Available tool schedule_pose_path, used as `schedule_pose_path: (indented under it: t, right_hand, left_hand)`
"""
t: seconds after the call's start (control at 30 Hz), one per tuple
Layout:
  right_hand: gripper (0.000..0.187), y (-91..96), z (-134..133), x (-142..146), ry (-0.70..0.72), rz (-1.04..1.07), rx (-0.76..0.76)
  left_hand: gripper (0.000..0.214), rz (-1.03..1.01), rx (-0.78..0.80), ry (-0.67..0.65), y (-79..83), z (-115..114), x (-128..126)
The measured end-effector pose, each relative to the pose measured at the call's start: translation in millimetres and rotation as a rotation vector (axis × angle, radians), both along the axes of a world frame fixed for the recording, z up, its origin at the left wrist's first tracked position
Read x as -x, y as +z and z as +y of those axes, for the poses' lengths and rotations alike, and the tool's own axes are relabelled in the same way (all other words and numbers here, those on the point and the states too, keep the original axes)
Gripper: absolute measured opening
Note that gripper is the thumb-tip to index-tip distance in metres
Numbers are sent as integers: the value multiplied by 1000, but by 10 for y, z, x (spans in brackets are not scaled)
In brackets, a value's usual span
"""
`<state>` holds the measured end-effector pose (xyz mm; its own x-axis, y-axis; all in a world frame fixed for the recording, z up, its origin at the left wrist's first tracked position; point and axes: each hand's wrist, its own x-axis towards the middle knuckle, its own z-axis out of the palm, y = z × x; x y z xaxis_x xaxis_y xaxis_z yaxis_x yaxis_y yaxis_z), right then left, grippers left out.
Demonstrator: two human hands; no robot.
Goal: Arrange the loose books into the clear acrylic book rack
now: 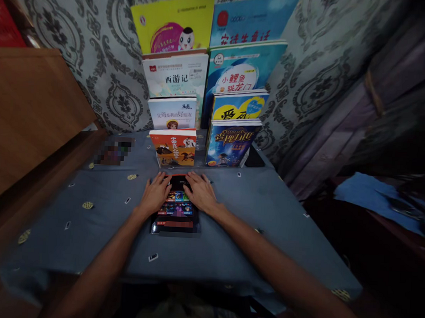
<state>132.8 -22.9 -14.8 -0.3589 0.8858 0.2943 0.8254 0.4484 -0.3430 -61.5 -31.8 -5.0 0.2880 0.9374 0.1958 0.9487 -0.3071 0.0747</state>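
A dark-covered book (176,209) lies flat on the blue-grey tablecloth (260,204) in front of me. My left hand (156,192) rests on its upper left part, fingers stretched out flat. On the book's upper right part lies my right hand (201,191), also flat with the fingers spread. Both hands press on the cover and hold nothing. Just beyond the fingertips stands a tiered rack of books, with an orange book (172,147) and a dark blue book (230,143) in its front row.
More books rise in steps behind, up to a yellow one (173,24) and a blue one (252,16) against the patterned wall. A wooden cabinet (26,111) stands at the left. A dark curtain (361,105) hangs at the right. A black object (254,159) lies by the rack.
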Motion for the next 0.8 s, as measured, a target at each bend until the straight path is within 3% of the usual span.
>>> schedule_pose_path:
  t: [0.4,0.8]
  right_hand:
    - [43,-55,11,-56,40,29,13]
    - [44,-58,-378,-287,193,6,15]
  left_hand:
    - [43,-47,12,6,-4,-7,11]
    - [43,-36,30,22,38,-33,-10]
